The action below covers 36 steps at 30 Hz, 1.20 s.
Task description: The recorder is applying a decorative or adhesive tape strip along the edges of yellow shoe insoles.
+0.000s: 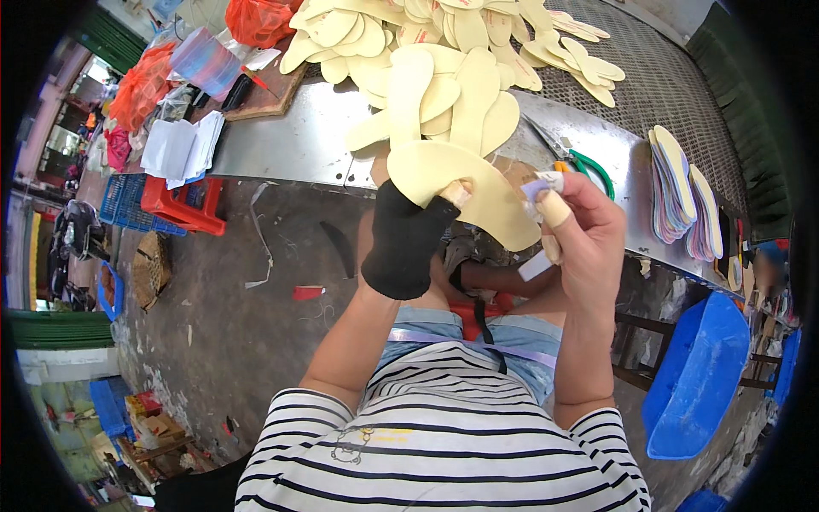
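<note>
My left hand [408,241], in a black fingerless glove, grips a pale yellow insole [490,203] with the thumb on top. The insole lies tilted over the table's near edge, above my lap. On its right side my right hand [590,239], with pale coverings on several fingertips, pinches a small purple-and-white piece [535,189] between thumb and forefinger. What that piece is I cannot tell. A white strip [536,266] sticks out below the right-hand fingers. Loose yellow insoles [414,85] are heaped on the table just beyond my hands.
Green-handled scissors [595,172] lie on the metal table [281,145], right of the heap. Stacked insoles [672,192] stand farther right. White papers [181,147] and a red stool [183,205] are at the left; a blue tub [698,375] is at the lower right.
</note>
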### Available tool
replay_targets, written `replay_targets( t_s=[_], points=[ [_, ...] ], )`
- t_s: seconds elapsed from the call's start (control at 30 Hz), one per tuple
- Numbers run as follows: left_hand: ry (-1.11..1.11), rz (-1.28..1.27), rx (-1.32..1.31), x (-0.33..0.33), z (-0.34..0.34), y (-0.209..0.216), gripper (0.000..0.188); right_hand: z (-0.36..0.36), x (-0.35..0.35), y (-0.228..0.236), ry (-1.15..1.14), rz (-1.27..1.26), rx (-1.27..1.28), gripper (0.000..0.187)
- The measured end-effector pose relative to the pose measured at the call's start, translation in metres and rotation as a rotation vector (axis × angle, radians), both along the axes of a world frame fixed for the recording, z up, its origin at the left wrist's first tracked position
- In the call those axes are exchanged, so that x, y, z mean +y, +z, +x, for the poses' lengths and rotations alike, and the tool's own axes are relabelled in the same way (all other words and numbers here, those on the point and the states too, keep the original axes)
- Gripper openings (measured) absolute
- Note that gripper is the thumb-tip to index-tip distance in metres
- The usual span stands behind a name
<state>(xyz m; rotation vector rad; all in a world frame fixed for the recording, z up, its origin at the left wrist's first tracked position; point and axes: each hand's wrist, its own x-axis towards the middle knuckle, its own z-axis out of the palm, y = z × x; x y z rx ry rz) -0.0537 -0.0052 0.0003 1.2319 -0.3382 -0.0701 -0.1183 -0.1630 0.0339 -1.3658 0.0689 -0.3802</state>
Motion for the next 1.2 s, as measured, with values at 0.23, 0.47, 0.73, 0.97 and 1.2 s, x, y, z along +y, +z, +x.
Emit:
replay_targets(
  t_s=[0.23,0.47,0.73,0.97,1.2],
  points=[
    [-0.009,0.068,-0.140,-0.001,-0.002,0.001,0.021,0.008,0.008,0.001,0.006,0.014,-0.020,0.011],
    [-0.004,0.094,-0.133,-0.002,-0.005,0.006,0.022,0.015,0.007,-0.005,0.016,0.048,-0.129,0.010],
    [-0.005,0.119,-0.191,-0.002,-0.003,0.011,0.023,0.012,0.012,-0.001,-0.082,-0.020,0.046,0.006],
    [-0.154,0.200,-0.185,0.004,0.005,0.021,0.026,0.017,-0.004,-0.004,-0.030,-0.347,-0.121,0.012],
    [-0.293,-0.019,-0.041,-0.012,0.032,0.017,0.026,0.032,0.008,-0.016,0.042,-0.106,-0.055,0.007]
  ],
)
